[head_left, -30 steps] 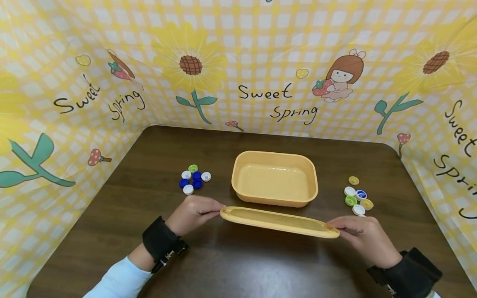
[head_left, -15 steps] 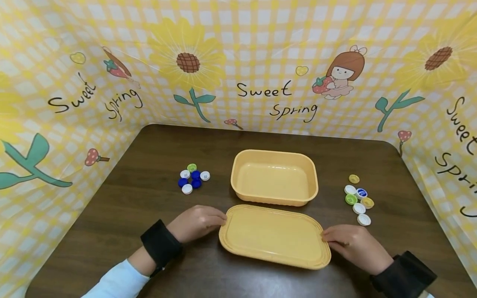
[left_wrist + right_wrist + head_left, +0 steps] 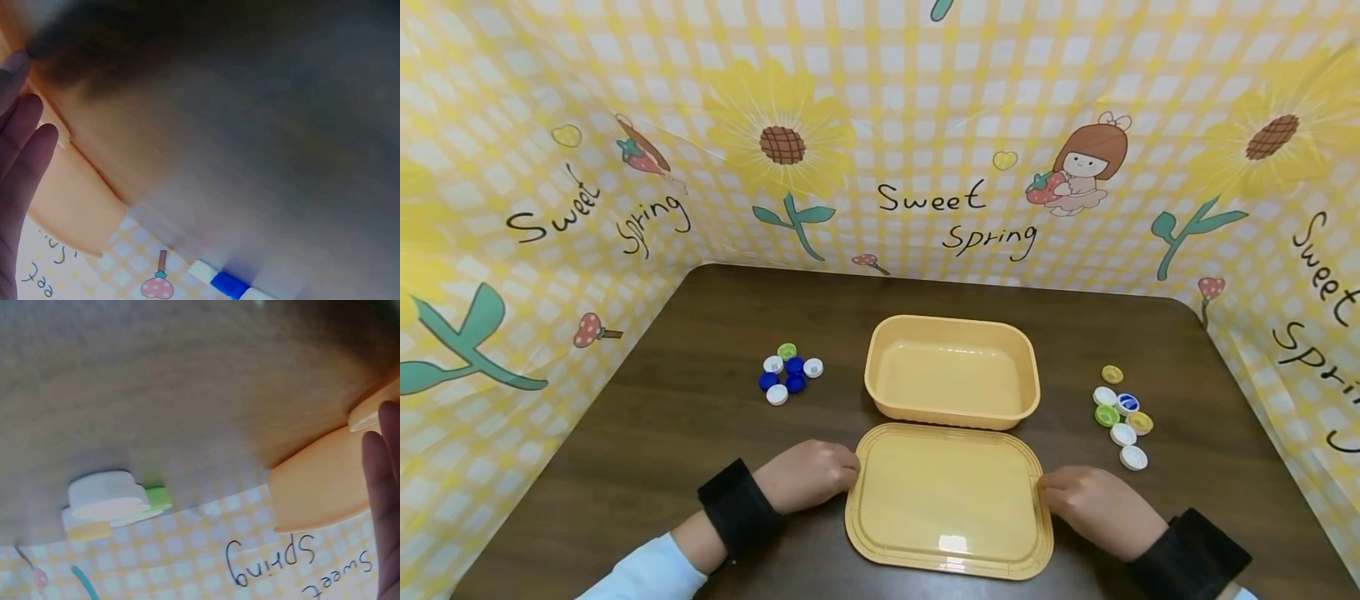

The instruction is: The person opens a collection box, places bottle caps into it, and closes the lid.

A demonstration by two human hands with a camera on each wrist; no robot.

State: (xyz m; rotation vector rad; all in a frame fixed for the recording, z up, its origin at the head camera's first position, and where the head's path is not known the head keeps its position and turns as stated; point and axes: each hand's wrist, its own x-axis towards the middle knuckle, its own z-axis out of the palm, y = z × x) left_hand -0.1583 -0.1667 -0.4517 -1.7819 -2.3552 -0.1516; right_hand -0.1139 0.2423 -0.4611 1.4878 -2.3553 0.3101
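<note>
A yellow lid (image 3: 951, 500) lies flat, or nearly so, in front of the open yellow box (image 3: 951, 379), its far edge close against the box. My left hand (image 3: 808, 477) pinches the lid's left rim. On the opposite rim, my right hand (image 3: 1101, 508) holds the lid between thumb and fingers. The left wrist view shows fingertips (image 3: 40, 147) at the lid's edge, with the box wall (image 3: 78, 194) beyond. In the right wrist view, fingers (image 3: 381, 469) cover part of the lid (image 3: 372, 409).
Blue, white and green bottle caps (image 3: 786, 375) are clustered left of the box. To its right lie white, yellow, green and blue caps (image 3: 1123, 417), one near my right hand. A checked cloth (image 3: 925, 133) with printed flowers stands behind the dark wooden table (image 3: 647, 417).
The lid has come down from a tilted, nearly edge-on pose to lying flat on the table. Both hands moved toward me with it. The box and caps stayed put.
</note>
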